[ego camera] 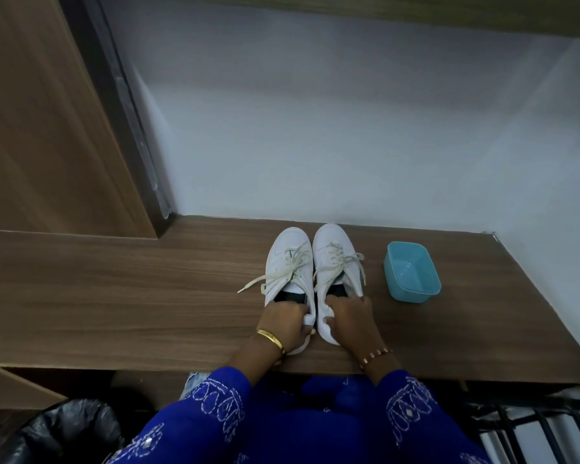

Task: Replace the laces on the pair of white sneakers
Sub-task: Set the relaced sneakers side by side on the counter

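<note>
Two white sneakers stand side by side on the wooden desk [114,296], toes pointing away from me. The left sneaker [287,262] has off-white laces [288,266] tied loosely, one end trailing left onto the desk. The right sneaker [335,256] is laced the same way. My left hand [287,324] grips the heel of the left sneaker, fingers curled over its collar. My right hand [350,319] grips the heel of the right sneaker, fingers hooked into its opening.
A light blue plastic tub [412,272] sits on the desk right of the sneakers. A white wall runs behind the desk, a wooden panel stands at the left. A black-lined bin [67,430] is under the desk at lower left, a dark metal rack [533,426] at lower right.
</note>
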A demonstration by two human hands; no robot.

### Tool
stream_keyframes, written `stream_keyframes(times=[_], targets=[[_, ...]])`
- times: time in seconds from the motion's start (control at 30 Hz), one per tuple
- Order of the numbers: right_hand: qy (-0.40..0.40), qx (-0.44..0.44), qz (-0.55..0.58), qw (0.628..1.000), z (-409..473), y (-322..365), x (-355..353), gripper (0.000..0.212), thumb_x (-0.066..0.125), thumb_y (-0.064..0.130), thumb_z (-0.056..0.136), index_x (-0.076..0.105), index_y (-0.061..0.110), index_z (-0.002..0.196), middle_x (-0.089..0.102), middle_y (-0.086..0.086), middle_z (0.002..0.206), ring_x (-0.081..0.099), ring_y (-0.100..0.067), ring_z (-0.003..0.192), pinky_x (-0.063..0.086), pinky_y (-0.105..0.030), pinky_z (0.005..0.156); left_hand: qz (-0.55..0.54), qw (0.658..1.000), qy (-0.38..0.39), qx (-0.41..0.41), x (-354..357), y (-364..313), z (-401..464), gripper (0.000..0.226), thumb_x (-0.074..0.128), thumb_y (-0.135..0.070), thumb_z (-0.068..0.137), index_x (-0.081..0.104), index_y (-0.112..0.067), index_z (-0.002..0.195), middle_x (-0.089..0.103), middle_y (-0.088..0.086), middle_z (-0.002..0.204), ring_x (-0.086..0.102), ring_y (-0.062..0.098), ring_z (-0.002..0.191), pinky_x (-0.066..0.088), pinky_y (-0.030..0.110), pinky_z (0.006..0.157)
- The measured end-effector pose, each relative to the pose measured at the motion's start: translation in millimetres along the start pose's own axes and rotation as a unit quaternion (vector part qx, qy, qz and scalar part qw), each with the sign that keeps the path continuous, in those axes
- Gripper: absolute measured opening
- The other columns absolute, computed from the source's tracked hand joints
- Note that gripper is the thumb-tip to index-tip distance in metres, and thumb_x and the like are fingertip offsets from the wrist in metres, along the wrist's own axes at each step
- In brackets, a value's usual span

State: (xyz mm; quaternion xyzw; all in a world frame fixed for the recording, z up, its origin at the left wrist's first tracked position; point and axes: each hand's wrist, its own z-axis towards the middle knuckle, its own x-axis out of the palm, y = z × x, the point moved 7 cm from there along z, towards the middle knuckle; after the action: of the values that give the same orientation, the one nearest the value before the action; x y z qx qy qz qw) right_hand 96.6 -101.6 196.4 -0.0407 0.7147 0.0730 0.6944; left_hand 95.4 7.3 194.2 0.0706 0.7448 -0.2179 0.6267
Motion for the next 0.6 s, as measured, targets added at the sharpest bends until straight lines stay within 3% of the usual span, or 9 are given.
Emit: stream_keyframes(times=[0.2,0.4,0.47,0.6], targets=[[0.029,-0.001,-0.015,0.999,1.9,5.6,3.0,0.023,0.046,0.025,0.094,0.049,0.018,0.115,0.061,0.000,0.113,0.050,-0.022,0.112,0.025,-0.036,0.097,-0.036,0.989,0.141,-0.025,5.6,-3.0,12.0,0.033,0.053,-0.026,0.090,0.059,-0.002,0.111,0.062,0.015,0.115,0.056,0.029,0.108,0.042,0.031,0.086],[0.040,-0.031,-0.057,0.997,0.2,10.9,0.5,0.021,0.043,0.025,0.096,0.048,0.014,0.113,0.061,-0.003,0.111,0.052,-0.025,0.108,0.028,-0.037,0.096,-0.057,0.983,0.166,-0.047,6.1,-0.2,13.2,0.029,0.053,-0.024,0.089,0.062,-0.002,0.106,0.063,0.016,0.111,0.058,0.029,0.104,0.038,0.026,0.077],[0.044,-0.048,-0.060,0.996,0.5,13.0,-0.8,0.022,0.044,0.026,0.095,0.048,0.012,0.112,0.061,-0.006,0.111,0.054,-0.026,0.106,0.031,-0.035,0.093,-0.066,0.981,0.175,-0.057,6.6,0.9,13.3,0.028,0.053,-0.024,0.088,0.063,-0.001,0.100,0.065,0.016,0.106,0.059,0.030,0.099,0.036,0.025,0.072],[0.069,-0.073,-0.015,0.995,1.0,15.8,-2.2,0.022,0.048,0.022,0.094,0.051,0.005,0.107,0.061,-0.013,0.111,0.056,-0.029,0.103,0.039,-0.034,0.083,-0.068,0.976,0.192,-0.080,11.5,4.4,14.5,0.024,0.054,-0.026,0.086,0.054,-0.010,0.068,0.061,0.012,0.081,0.058,0.026,0.080,0.039,0.026,0.062]])
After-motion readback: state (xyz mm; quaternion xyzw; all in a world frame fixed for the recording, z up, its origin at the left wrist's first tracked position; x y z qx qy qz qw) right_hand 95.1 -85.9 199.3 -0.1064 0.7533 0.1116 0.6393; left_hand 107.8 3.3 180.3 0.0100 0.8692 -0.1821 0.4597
